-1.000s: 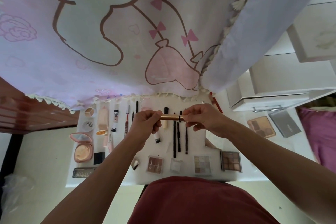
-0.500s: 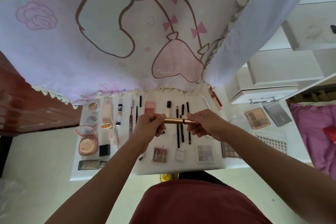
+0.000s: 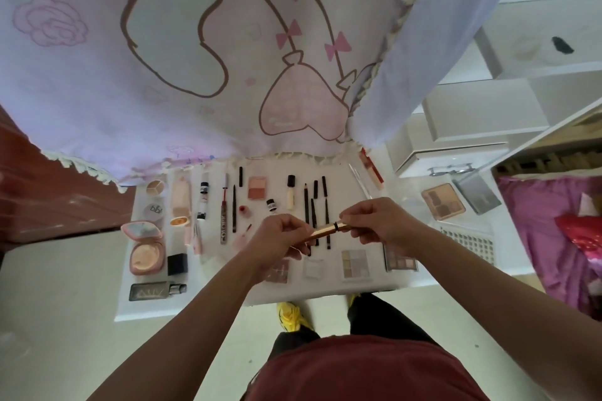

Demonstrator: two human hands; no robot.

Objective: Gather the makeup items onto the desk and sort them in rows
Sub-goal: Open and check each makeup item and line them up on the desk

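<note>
Left hand (image 3: 281, 239) and right hand (image 3: 379, 221) each pinch an end of the gold tube (image 3: 324, 232) — a slip would drop it on the pencils (image 3: 314, 202), scattering that row.

The tube (image 3: 322, 233) is gold with a black ring. At twelve o'clock, the curtain (image 3: 163, 58) is pink with bows. The desk (image 3: 150, 308) is white.

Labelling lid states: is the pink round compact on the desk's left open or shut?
Open: the pink compact shows its bare powder pan, with the lid hinged back behind it.
</note>
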